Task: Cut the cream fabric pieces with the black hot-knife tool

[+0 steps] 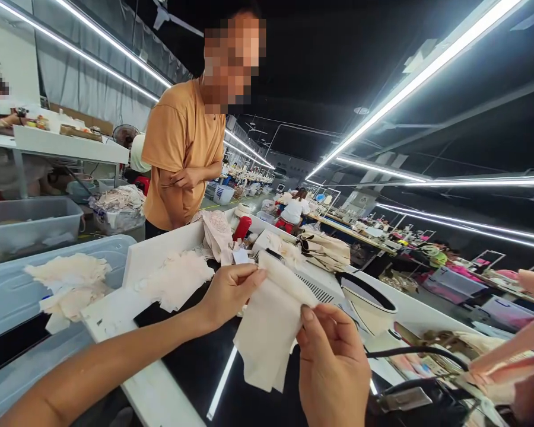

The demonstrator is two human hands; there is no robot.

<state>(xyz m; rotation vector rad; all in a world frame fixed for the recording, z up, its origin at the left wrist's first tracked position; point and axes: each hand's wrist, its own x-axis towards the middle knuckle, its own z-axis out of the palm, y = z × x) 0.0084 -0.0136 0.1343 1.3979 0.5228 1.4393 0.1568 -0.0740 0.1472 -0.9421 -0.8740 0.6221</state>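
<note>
My left hand (225,296) closes thumb against fingers on the upper left corner of a pale cloth piece (267,344); my right hand (331,356) closes on its upper right side, thumb uppermost, the other fingers curled behind. Each grip is thus a pinch on the same cloth, which is raised above the black part of the tabletop (182,370). Holding at two separated points appears to spread the upper edge, where the fabric looks folded over, while the lower portion hangs free under its own weight. I cannot tell whether its lower tip touches anything. Beyond my left forearm, a loose stack of similar pale pieces (178,279) lies against a white side panel (153,246), probably kept within easy reach; a second pile (78,273) lies at a light-blue bin (122,242). Past the held cloth are a red object (242,228), folded beige fabric (327,252) and a slotted grille (314,287). A person in an orange shirt (182,130) stands opposite, arms crossed low, touching none of these. The pink shape at the right margin is too blurred to identify.
</note>
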